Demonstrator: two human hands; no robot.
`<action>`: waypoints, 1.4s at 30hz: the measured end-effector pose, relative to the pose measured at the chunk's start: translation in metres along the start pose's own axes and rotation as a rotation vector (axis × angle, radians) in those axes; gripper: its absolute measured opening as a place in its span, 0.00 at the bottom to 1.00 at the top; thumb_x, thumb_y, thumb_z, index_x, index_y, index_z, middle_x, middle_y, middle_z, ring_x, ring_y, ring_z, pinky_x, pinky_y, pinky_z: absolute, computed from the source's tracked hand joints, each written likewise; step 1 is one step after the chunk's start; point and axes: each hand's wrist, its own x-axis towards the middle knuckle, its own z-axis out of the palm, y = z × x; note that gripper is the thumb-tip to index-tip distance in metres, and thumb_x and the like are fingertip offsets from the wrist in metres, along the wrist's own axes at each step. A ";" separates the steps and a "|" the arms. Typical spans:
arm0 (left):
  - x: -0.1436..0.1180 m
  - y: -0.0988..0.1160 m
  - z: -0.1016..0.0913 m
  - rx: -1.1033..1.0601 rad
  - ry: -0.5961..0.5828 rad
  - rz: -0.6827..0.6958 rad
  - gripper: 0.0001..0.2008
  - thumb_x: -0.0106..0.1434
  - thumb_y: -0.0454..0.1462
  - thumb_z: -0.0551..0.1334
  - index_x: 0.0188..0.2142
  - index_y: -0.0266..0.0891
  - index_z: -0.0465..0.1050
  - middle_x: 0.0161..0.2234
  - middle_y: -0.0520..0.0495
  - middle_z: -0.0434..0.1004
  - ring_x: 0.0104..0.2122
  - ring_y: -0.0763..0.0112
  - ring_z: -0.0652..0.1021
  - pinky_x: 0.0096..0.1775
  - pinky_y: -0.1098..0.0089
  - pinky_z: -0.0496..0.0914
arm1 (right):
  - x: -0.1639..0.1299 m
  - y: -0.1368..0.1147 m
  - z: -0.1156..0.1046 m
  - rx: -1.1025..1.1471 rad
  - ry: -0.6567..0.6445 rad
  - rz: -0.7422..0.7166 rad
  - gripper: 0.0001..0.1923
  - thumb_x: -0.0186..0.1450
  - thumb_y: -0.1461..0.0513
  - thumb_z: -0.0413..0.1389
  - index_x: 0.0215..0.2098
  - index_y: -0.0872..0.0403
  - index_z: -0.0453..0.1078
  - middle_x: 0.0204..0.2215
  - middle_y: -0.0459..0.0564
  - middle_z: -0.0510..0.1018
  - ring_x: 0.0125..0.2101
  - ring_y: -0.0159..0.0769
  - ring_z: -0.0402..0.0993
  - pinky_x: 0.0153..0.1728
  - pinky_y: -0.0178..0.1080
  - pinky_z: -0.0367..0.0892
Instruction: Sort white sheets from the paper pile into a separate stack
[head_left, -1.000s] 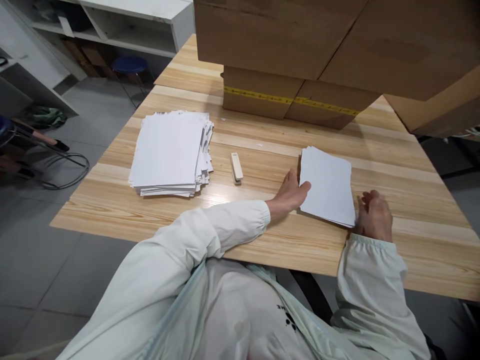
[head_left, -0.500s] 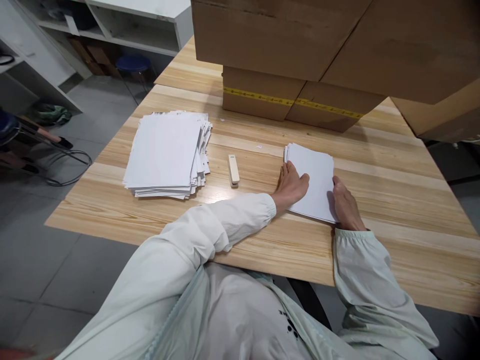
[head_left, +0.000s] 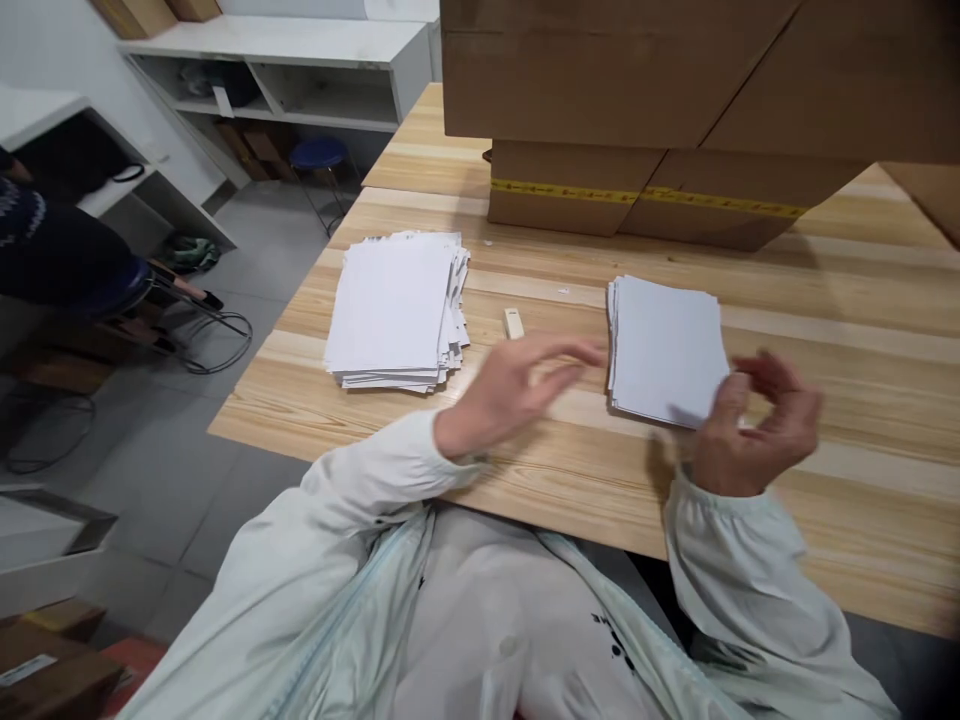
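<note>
A neat stack of white paper (head_left: 666, 345) lies on the wooden table (head_left: 555, 465) in front of me. My left hand (head_left: 517, 385) is raised off the table between that stack and the stapler, its fingers apart and holding nothing. Partly hidden behind this hand is a cream stapler (head_left: 513, 322). My right hand (head_left: 757, 420) hovers at the stack's lower right corner, fingers loosely curled and apart, with nothing in them. A taller, uneven stack of white paper (head_left: 394, 305) sits to the left.
Large cardboard boxes (head_left: 570, 205) with yellow tape stand at the back of the table. Beyond the left edge are a blue stool (head_left: 319, 153) and white shelves (head_left: 330, 50). A seated person (head_left: 60, 245) is at far left. Small paper scraps dot the tabletop.
Both hands have come off the smaller paper stack: the left moved left toward the stapler, the right lifted away at the lower right. The view has shifted left.
</note>
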 end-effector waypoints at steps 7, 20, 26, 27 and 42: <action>-0.079 -0.059 -0.123 0.547 0.278 -0.158 0.13 0.60 0.33 0.68 0.46 0.40 0.76 0.55 0.39 0.78 0.57 0.55 0.76 0.60 0.52 0.69 | -0.031 -0.125 0.052 0.630 -0.880 0.119 0.11 0.69 0.55 0.56 0.41 0.51 0.79 0.38 0.52 0.82 0.36 0.38 0.78 0.38 0.42 0.74; -0.087 -0.094 -0.136 0.537 0.194 -0.169 0.20 0.57 0.31 0.71 0.49 0.43 0.75 0.53 0.42 0.79 0.54 0.55 0.75 0.57 0.49 0.72 | -0.046 -0.158 0.150 0.682 -1.090 0.454 0.14 0.59 0.51 0.63 0.35 0.53 0.79 0.31 0.49 0.81 0.28 0.33 0.72 0.27 0.37 0.68; -0.087 -0.095 -0.136 0.528 0.172 -0.165 0.21 0.56 0.32 0.74 0.49 0.41 0.75 0.54 0.40 0.78 0.55 0.54 0.74 0.56 0.50 0.72 | -0.052 -0.162 0.154 0.739 -1.136 0.577 0.20 0.52 0.48 0.69 0.33 0.54 0.76 0.24 0.45 0.77 0.23 0.30 0.67 0.23 0.36 0.63; -0.087 -0.096 -0.136 0.532 0.173 -0.166 0.22 0.56 0.32 0.74 0.49 0.42 0.75 0.53 0.40 0.78 0.55 0.54 0.74 0.56 0.50 0.72 | -0.053 -0.163 0.155 0.752 -1.132 0.589 0.21 0.51 0.49 0.70 0.33 0.54 0.76 0.24 0.44 0.76 0.23 0.30 0.67 0.23 0.35 0.62; -0.083 -0.094 -0.134 0.620 0.175 -0.183 0.15 0.60 0.38 0.72 0.46 0.42 0.76 0.52 0.43 0.80 0.53 0.56 0.74 0.55 0.54 0.70 | -0.057 -0.158 0.160 0.867 -1.126 0.626 0.19 0.50 0.53 0.69 0.35 0.56 0.76 0.24 0.43 0.74 0.25 0.29 0.67 0.27 0.36 0.62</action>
